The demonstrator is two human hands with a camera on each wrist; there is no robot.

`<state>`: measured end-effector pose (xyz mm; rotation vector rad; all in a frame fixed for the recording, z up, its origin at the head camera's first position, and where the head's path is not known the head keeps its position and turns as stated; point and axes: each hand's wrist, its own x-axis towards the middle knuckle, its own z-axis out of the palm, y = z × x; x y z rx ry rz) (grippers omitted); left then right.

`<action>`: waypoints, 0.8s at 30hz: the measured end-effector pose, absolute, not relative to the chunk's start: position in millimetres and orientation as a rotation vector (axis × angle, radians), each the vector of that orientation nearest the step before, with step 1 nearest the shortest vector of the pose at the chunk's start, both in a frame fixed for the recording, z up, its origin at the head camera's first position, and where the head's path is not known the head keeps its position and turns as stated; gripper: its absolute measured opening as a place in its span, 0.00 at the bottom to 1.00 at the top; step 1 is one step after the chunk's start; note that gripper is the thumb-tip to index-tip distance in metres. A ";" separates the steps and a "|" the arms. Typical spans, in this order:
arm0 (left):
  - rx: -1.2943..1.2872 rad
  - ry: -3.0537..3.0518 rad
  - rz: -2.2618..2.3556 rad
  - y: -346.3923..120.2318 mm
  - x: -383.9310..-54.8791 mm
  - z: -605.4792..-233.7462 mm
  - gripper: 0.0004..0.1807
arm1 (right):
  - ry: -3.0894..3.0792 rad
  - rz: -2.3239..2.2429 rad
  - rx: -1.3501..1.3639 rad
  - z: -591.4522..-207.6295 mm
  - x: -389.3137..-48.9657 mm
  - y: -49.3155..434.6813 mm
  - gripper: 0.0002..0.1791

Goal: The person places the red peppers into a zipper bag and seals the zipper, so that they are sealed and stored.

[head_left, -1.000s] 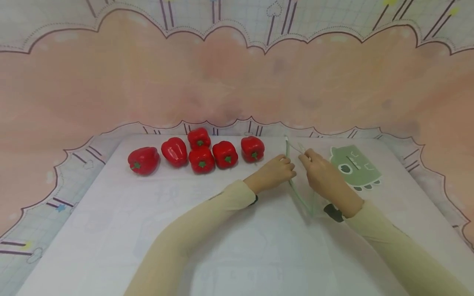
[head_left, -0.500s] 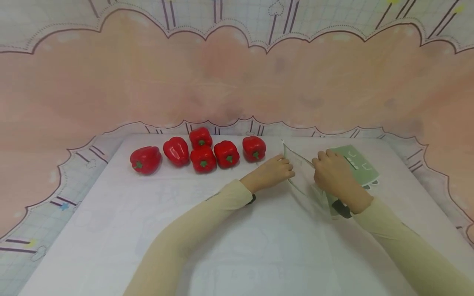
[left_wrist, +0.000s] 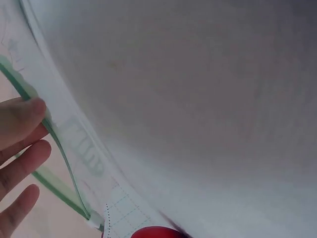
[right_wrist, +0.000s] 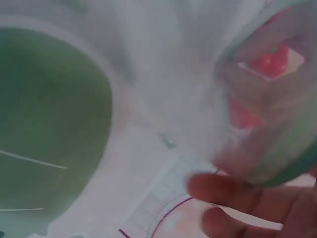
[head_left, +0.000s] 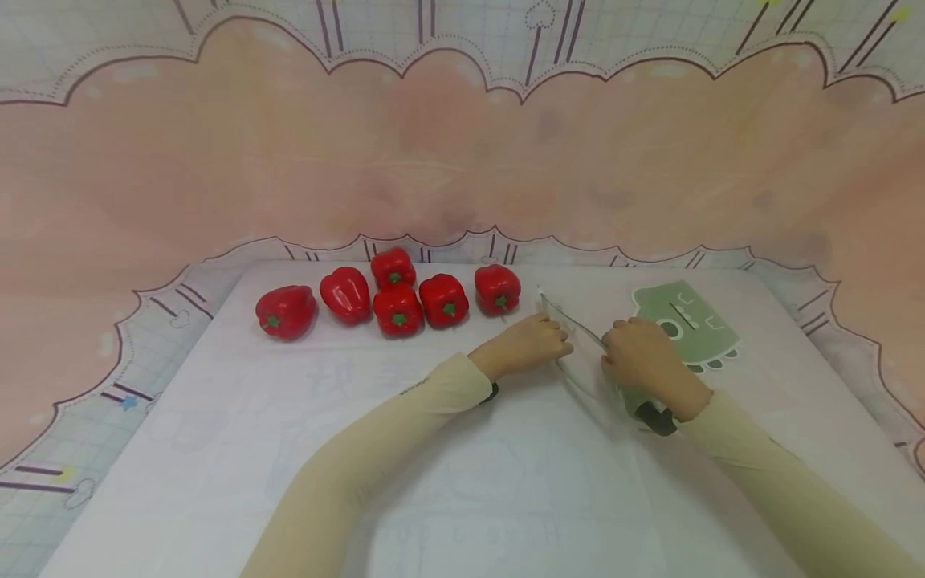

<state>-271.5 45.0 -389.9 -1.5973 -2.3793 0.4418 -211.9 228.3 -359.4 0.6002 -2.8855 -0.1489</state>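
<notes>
A clear zip bag (head_left: 576,320) with a green-edged mouth stands between both hands, its mouth spread apart. My left hand (head_left: 533,343) pinches one side of the mouth; in the left wrist view the thumb lies over the green zip strip (left_wrist: 62,148), and a white slider (left_wrist: 94,221) sits at the strip's end. Opposite it, my right hand (head_left: 645,361) grips the other side with curled fingers. Through the bag in the right wrist view, blurred fingers and a red pepper (right_wrist: 270,62) show. The nearest bell pepper (head_left: 497,289) lies just beyond the left hand.
Several more red bell peppers (head_left: 397,309) lie in a loose row along the table's back left. A green dinosaur-shaped picture (head_left: 694,321) is on the white table (head_left: 462,498) right of the right hand. A patterned cloth (head_left: 462,152) hangs behind.
The right hand moved right, pulling the bag's mouth wide, then came slightly back left and lower. The left hand keeps its hold, with little movement. The peppers stay put.
</notes>
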 end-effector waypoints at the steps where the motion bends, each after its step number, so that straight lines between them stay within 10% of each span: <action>1: -1.599 -2.394 0.445 45.3 -271.3 -389.7 0.14 | -2.864 -0.146 0.593 -358.7 -211.1 227.5 0.08; 24: -1.574 -2.493 0.411 51.9 -289.3 -379.3 0.18 | -2.337 -0.060 0.610 -328.6 -202.7 236.0 0.07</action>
